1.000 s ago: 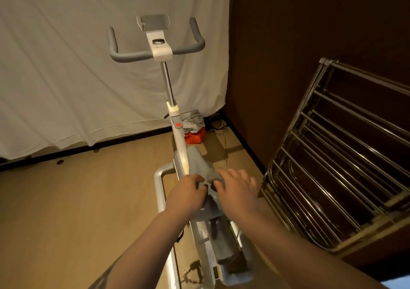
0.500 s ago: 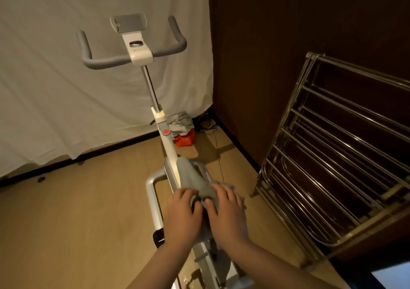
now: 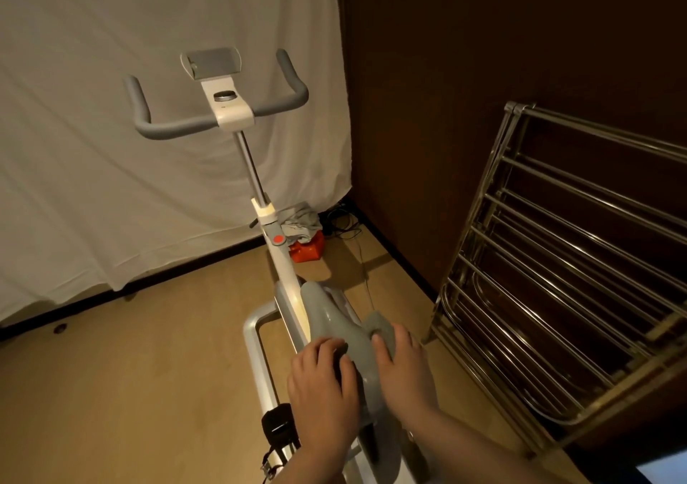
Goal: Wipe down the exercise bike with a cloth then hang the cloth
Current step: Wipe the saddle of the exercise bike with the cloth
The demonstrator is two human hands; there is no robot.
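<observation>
Resting on the rear of the grey saddle (image 3: 334, 320), both hands sit side by side, palms down. The left hand (image 3: 321, 387) lies flat on the saddle's left half, fingers spread and mostly straight, gripping nothing that can be seen. The right hand (image 3: 403, 368) presses down on the right half with its fingers laid over a bunched grey cloth (image 3: 379, 329), which pokes out ahead of the fingertips and touches the saddle; whether the fingers curl round the cloth or only press it flat cannot be told.

The saddle belongs to a white exercise bike (image 3: 284, 271) standing on a tan floor (image 3: 130, 372), its slanted frame rising away toward a metal post and grey handlebars (image 3: 178, 126), with a phone holder (image 3: 212, 63) on top. An orange knob (image 3: 278, 239) sits on the frame below the post, and a black pedal strap (image 3: 277, 428) shows low on the left side.

Behind the bike hangs a white sheet (image 3: 111, 186). Near the corner lies an orange box (image 3: 308, 251) with a crumpled grey garment (image 3: 301, 219) on it and dark cables (image 3: 342, 223) just beside. A metal drying rack (image 3: 557, 279) leans against the dark brown wall (image 3: 446, 74) at right, well apart from the cloth.
</observation>
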